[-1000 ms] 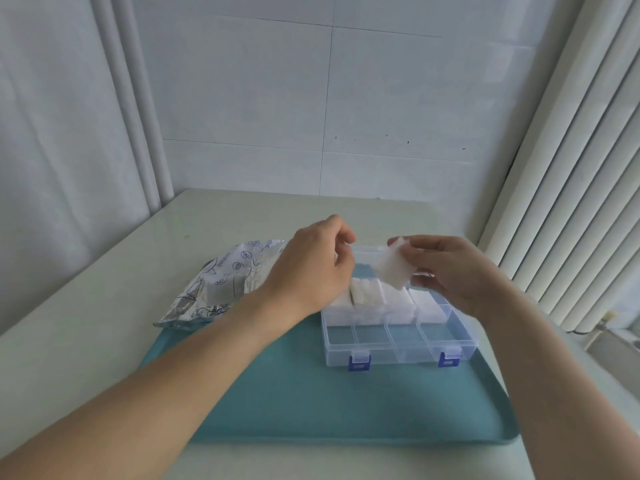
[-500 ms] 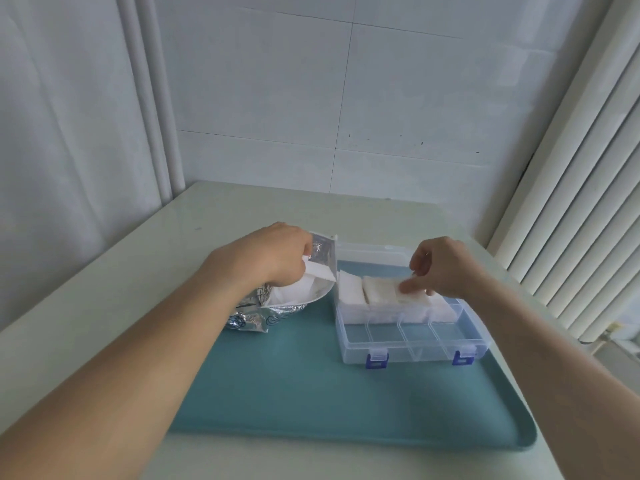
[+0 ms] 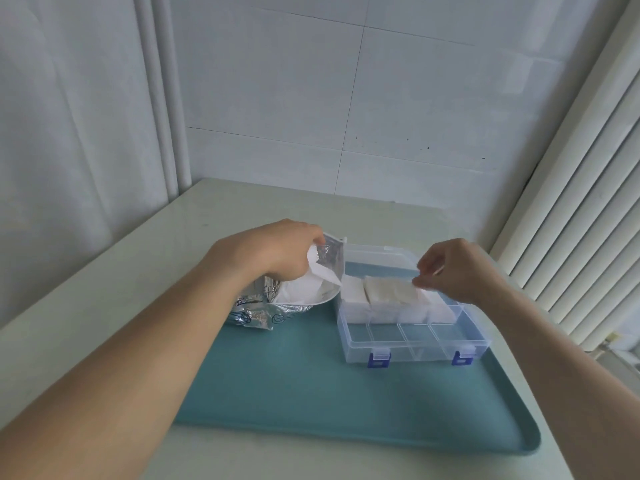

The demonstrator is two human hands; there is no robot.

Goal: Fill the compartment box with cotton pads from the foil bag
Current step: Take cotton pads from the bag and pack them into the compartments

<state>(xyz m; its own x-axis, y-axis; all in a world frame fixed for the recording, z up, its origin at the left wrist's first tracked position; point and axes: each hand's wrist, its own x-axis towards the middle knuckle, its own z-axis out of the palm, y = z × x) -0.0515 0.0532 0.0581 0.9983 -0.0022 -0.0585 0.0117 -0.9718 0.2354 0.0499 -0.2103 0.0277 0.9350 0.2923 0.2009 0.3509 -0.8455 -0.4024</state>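
Left hand (image 3: 273, 252): forearm runs in from the lower left, palm down, fingers curled and dipped into the mouth of the bag (image 3: 277, 303). Whether they pinch a pad inside cannot be told; the fingertips are hidden by the foil flap.

Bag: crinkled silver foil with small blue print, lying under and just right of the left hand, partly on the tray (image 3: 311, 393) and partly on the worktop (image 3: 121, 289). Its mouth gapes toward the box, one shiny flap standing up against the left knuckles. White pads (image 3: 304, 289) show inside as a soft mound.

Box (image 3: 412, 341): clear hard plastic, rectangular, lid folded back flat behind it, two blue latches on the front wall. It sits on the tray between the two hands, its left end just beside the bag mouth. Back row is packed with white square pads standing proud of the rim; front row of four cells is bare.

Right hand (image 3: 457, 268): forearm enters from the lower right, wrist raised, hand hovering over the back row's right end. Thumb and forefinger are drawn together, tips low, at the top of the pad stack; actual contact cannot be confirmed. Remaining fingers are loosely bent.

Tray: teal, smooth, rounded raised rim. Worktop: pale, glossy.
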